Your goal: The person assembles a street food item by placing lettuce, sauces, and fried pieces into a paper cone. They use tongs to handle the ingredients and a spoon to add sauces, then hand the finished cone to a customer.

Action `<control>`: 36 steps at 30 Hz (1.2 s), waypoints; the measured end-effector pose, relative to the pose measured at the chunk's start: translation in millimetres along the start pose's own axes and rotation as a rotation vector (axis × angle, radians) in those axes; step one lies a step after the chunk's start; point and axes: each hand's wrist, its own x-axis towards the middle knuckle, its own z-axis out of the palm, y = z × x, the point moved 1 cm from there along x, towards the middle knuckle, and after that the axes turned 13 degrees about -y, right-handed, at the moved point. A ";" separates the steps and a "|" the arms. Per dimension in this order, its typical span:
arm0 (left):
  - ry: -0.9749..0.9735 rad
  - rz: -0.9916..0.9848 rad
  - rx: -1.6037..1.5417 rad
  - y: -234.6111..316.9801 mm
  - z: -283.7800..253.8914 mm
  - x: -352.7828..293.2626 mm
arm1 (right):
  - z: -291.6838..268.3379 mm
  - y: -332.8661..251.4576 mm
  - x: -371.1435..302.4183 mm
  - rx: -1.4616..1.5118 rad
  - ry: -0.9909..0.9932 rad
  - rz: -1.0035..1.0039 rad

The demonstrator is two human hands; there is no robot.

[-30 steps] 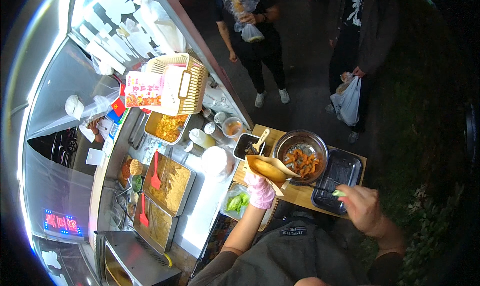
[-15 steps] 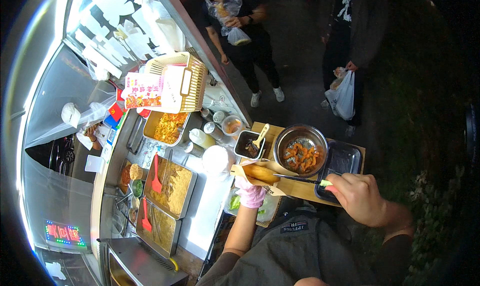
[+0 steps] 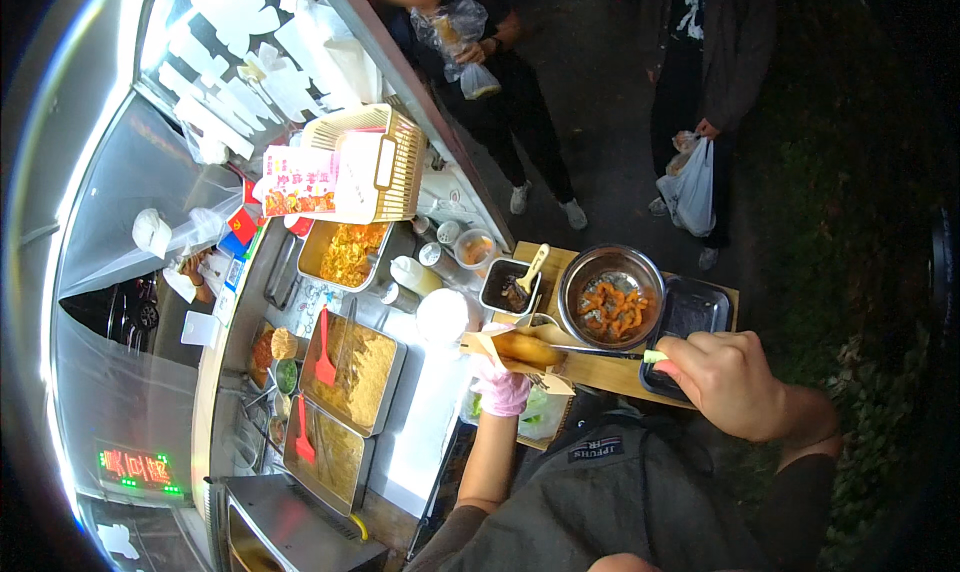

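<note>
My left hand [image 3: 503, 387], in a pink glove, is wrapped round a brown paper sleeve [image 3: 482, 342]. A long golden-brown piece of bread or pastry [image 3: 525, 349] lies in that sleeve, slightly blurred. My right hand [image 3: 728, 377], which looks bare, grips a knife by its pale green handle [image 3: 654, 356]. The thin blade [image 3: 600, 351] points left and its tip meets the bread's right end; whether it is inside the bread I cannot tell. Just beyond the blade stands a round metal bowl [image 3: 567, 277] with orange-brown food pieces in it.
A black tray [image 3: 703, 300] sits right of the bowl on a wooden board [image 3: 595, 374]. Left of the bowl is a dark sauce tub [image 3: 492, 290] with a brush [image 3: 535, 265]. Food trays [image 3: 385, 402] with red spatulas [image 3: 325, 362] stand left. Two people stand beyond the counter.
The view has shifted a little, so the stall sits slightly farther right. The bread looks more blurred, and the knife lies a bit more level. Both hands keep their holds.
</note>
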 end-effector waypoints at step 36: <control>-0.041 -0.084 0.950 -23.1 39.7 2.1 | 145.3 7.2 13.8 0.432 0.066 0.319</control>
